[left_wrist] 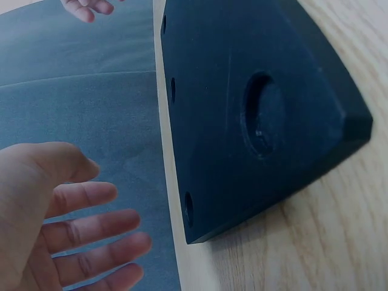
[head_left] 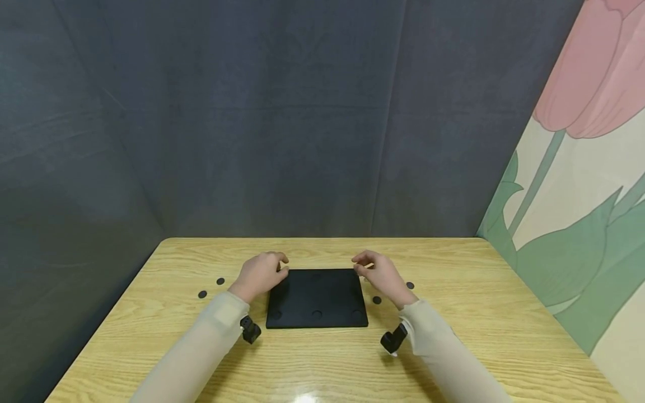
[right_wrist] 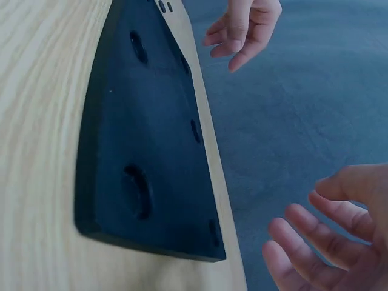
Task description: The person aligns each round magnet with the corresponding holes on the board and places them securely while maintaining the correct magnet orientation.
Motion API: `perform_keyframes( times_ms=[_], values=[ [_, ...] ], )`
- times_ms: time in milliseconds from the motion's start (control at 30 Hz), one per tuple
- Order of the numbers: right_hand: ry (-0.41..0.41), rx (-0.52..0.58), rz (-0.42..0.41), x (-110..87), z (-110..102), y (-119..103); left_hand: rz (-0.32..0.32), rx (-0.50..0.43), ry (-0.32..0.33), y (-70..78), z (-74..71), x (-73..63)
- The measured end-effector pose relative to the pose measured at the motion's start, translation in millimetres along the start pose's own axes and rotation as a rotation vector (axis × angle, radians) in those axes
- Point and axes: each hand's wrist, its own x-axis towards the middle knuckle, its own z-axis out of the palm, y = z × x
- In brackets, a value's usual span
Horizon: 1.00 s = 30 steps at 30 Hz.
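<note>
A black rectangular board (head_left: 317,296) lies flat on the table, with shallow round recesses in its face, one of them a large hollow (left_wrist: 265,115) in the left wrist view. Over its far left corner is my left hand (head_left: 260,272), fingers loosely bent and nothing between them. My right hand (head_left: 380,274) hovers at the far right corner, its palm bare and fingers relaxed in the right wrist view. Small dark discs lie to either side: a left pair with one disc (head_left: 220,281) behind another (head_left: 202,294), and discs (head_left: 377,300) (head_left: 410,285) near the right wrist.
The wooden table (head_left: 312,364) ends at a dark grey curtain (head_left: 282,140) behind the board. At the right stands a panel with painted tulips (head_left: 579,224). Each wrist carries a small black camera, such as the left one (head_left: 249,330).
</note>
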Motion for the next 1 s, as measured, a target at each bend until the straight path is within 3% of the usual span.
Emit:
perform_keyframes(
  times_ms=[400, 1000],
  values=[
    [-0.052, 0.122, 0.104, -6.5, 7.1, 20.2, 0.0, 0.001, 0.015, 0.3, -0.7, -1.6],
    [-0.06, 0.056, 0.15, -4.2, 17.6, 34.7, -0.004, -0.007, 0.022, -1.0, -2.3, -0.4]
  ],
)
